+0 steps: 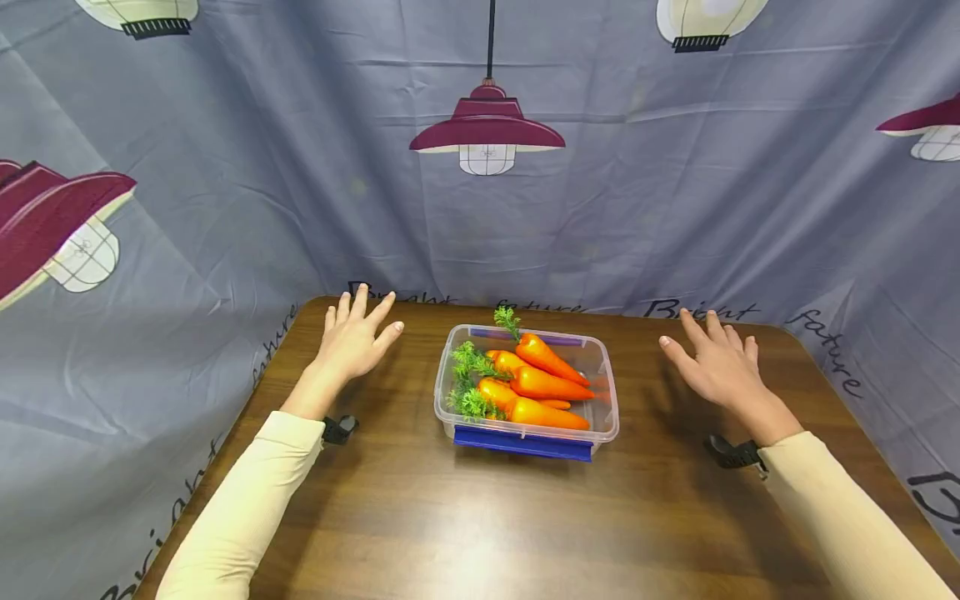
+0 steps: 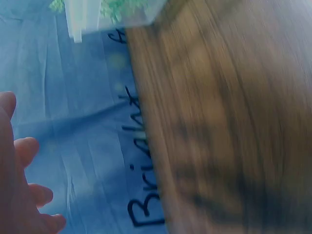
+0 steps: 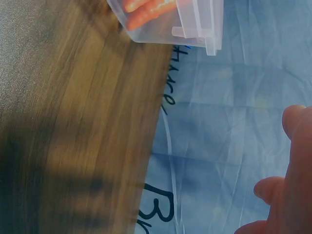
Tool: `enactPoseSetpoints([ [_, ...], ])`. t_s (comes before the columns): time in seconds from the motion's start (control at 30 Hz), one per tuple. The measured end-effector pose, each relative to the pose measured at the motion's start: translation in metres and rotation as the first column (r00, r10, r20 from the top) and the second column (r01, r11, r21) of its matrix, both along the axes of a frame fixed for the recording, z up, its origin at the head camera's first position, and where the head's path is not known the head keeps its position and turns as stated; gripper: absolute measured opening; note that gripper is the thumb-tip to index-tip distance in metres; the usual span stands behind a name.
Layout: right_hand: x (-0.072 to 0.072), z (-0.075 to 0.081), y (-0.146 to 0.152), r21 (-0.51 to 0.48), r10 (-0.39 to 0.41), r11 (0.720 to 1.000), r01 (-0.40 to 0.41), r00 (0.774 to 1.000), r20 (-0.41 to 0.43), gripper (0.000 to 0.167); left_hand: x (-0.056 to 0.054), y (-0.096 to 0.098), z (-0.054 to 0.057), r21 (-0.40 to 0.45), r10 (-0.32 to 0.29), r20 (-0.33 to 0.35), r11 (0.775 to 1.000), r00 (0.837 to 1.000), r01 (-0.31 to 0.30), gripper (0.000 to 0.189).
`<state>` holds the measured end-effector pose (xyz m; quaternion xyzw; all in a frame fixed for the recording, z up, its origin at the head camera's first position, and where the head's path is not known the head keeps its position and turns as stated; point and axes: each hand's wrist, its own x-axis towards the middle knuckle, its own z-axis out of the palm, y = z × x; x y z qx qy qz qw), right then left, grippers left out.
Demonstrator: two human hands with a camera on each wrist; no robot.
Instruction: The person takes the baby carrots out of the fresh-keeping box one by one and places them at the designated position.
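A clear plastic container (image 1: 611, 387) with a blue front clip (image 1: 522, 443) stands on the table. Inside it lie several orange carrots (image 1: 551, 383) with green leafy tops (image 1: 468, 360); one top pokes over the back rim. My left hand (image 1: 352, 342) is held over the table to the left of the container, fingers spread, touching nothing. To the right of the container my right hand (image 1: 722, 362) hovers in the same way, fingers apart and holding nothing. Each wrist view shows a corner of the container and part of that hand's fingers.
The brown wooden table (image 1: 420, 525) reaches back to a grey-blue cloth (image 1: 360, 183) printed with lamps and lettering. This cloth hangs behind the table and along both its sides. Black wrist straps (image 1: 341, 429) sit on both arms.
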<state>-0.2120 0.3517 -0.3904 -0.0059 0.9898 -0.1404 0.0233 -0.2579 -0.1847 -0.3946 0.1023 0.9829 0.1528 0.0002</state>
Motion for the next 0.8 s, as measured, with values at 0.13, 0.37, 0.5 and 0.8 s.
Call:
enactPoseSetpoints([
  [0.13,-0.001,0.000,-0.003,0.000,0.005,1.000,-0.005,1.000,0.008,0.084,0.003,0.010,-0.007,0.070,-0.017,-0.002,0.997,1.000,0.017,0.065],
  [0.37,-0.002,-0.001,-0.004,-0.002,0.011,1.000,-0.010,1.000,0.014,0.081,0.009,0.032,-0.028,0.323,-0.041,0.021,0.946,0.999,0.031,0.065],
  [0.5,-0.001,-0.003,-0.003,-0.004,0.018,1.000,-0.018,1.000,0.025,0.081,0.015,0.044,-0.041,0.503,-0.061,0.070,0.864,0.996,0.017,0.066],
  [0.8,0.001,-0.004,0.000,-0.007,0.025,1.000,-0.024,0.999,0.025,0.080,0.022,0.068,-0.063,0.687,-0.043,0.072,0.726,0.996,-0.018,0.062],
])
